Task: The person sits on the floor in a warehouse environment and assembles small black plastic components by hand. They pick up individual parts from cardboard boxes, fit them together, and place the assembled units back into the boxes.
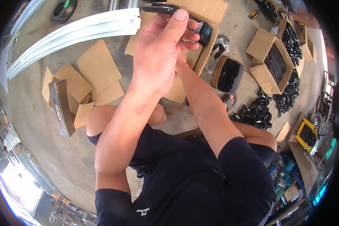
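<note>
My left hand (pixel 156 52) is raised at the top centre, pinching a glossy black elongated piece (pixel 158 8) between thumb and fingers. The piece's left end sticks out past the hand; its exact kind does not show. Behind the left hand, my right hand (pixel 181 62) is mostly hidden, with only the area near its wrist visible, so its fingers and anything in them cannot be seen. Just beyond both hands stands an open cardboard box (pixel 211 45) holding rows of black parts (pixel 203 33).
Long white metal profiles (pixel 83 35) lie at upper left, near a black coil (pixel 63 11). Cardboard pieces (pixel 100 64) and a long brown box (pixel 62 107) rest on the left floor. At right are another filled box (pixel 271 64), a black-filled container (pixel 229 75) and piled black parts (pixel 256 113).
</note>
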{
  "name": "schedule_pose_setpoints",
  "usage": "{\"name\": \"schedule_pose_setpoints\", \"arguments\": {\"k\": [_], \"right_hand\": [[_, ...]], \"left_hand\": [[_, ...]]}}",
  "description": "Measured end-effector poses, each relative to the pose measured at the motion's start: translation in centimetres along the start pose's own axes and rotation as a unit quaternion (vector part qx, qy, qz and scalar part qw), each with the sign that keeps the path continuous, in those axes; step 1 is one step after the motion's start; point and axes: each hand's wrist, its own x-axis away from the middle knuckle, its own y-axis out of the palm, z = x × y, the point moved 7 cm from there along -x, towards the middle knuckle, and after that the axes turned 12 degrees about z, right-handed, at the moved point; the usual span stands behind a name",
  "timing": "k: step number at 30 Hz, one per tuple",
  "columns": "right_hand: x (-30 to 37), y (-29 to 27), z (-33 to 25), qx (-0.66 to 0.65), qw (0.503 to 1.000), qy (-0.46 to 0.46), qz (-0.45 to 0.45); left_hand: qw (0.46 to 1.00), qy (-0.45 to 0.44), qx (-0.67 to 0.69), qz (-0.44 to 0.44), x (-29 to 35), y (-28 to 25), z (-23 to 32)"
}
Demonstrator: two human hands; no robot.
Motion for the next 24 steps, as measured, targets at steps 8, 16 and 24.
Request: {"name": "schedule_pose_setpoints", "arguments": {"k": [8,16,24], "right_hand": [[2.4,-11.6,-0.8,-0.328,0.935,0.059,0.125],[10.9,-35.0,-4.7,-0.130,0.890,-0.199,0.388],[18.4,-43.2,-3.9,0.080,0.872,-0.279,0.395]], "left_hand": [[0.996,0.032,0.043,0.069,-4.0,-3.2,-1.1],[0.998,-0.041,-0.033,0.014,-1.1,1.0,-7.1],[0.984,-0.129,0.027,-0.118,6.7,8.9,-8.7]]}}
